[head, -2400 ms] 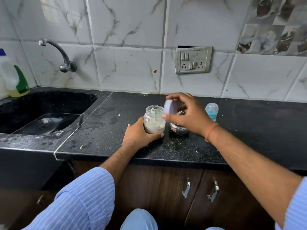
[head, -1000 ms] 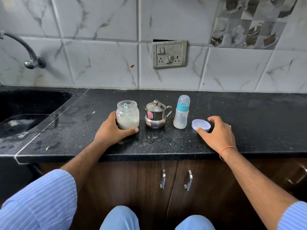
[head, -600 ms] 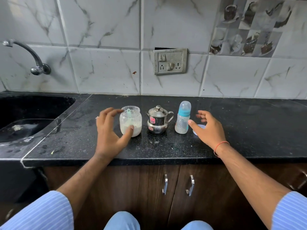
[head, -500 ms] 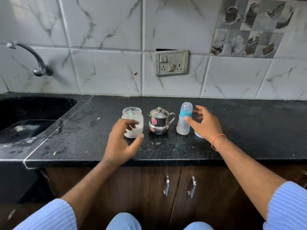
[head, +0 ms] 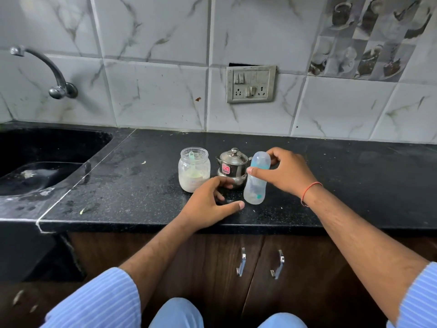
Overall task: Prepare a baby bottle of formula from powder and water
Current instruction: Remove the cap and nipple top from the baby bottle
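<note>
Head view. The right hand (head: 287, 172) had hold of the baby bottle (head: 257, 178) at its upper part, thumb on the near side and fingers curled round the far side at the clear cap. The bottle leaned slightly, its base close to the black table (head: 354, 185); whether the base touched the surface could not be told. It appeared blurred.

The left hand (head: 209, 204) was over the table just left of the bottle base, fingers loosely curled and thumb stretched toward the bottle, gripping nothing. Its thumb tip lay near the bottle but apart from it.

The powder jar (head: 194, 169) stood upright and uncovered on the table, left of the bottle, with pale powder in its lower half and a green scoop (head: 192, 157) standing inside. A small steel pot (head: 233, 168) with a lid and a red label stood between the jar and the bottle, just behind the left hand.

A dark sink (head: 47, 159) lay at the left end of the table, with a wall tap (head: 50, 72) above it. A switch plate (head: 251, 84) was fixed to the tiled wall behind the pot. Two cupboard handles (head: 260, 265) showed below the table edge.
</note>
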`<act>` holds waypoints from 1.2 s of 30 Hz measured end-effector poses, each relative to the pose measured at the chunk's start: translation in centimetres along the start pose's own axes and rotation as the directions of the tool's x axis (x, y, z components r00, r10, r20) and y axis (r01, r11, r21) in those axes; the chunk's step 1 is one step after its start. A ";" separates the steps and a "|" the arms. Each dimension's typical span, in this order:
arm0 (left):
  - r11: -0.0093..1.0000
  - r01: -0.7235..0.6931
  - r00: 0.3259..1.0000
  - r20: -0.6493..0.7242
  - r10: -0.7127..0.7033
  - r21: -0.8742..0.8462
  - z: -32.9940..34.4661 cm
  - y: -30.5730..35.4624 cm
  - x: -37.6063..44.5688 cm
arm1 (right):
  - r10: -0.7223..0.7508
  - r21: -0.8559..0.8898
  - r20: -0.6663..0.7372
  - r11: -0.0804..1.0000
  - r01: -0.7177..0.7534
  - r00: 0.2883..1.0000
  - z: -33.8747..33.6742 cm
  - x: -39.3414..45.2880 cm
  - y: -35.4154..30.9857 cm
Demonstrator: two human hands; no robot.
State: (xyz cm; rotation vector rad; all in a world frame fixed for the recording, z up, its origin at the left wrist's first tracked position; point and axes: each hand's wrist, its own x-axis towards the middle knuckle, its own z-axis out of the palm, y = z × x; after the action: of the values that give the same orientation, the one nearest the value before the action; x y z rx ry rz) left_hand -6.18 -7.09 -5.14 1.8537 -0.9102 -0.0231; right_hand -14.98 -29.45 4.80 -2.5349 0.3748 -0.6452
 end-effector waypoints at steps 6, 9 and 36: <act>0.995 0.041 0.998 -0.046 -0.037 0.095 0.4 0.8 -0.5 | -0.094 -0.099 0.048 0.990 0.099 0.994 1.8 -1.6 -4.5; 0.988 0.060 0.994 -0.104 -0.045 0.144 0.7 1.0 -0.6 | -0.113 -0.157 0.063 0.980 0.121 0.992 2.5 -1.6 -5.8; 0.977 0.140 0.989 0.026 -0.146 0.163 -0.1 0.9 0.7 | -0.087 0.443 0.341 0.893 -0.078 0.936 -4.4 3.3 -3.9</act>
State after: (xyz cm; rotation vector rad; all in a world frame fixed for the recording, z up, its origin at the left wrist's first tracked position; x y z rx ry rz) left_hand -6.13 -7.62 -4.15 2.0730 -0.8230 -0.0761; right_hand -13.85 -29.11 11.45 -2.1382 0.0743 -0.2263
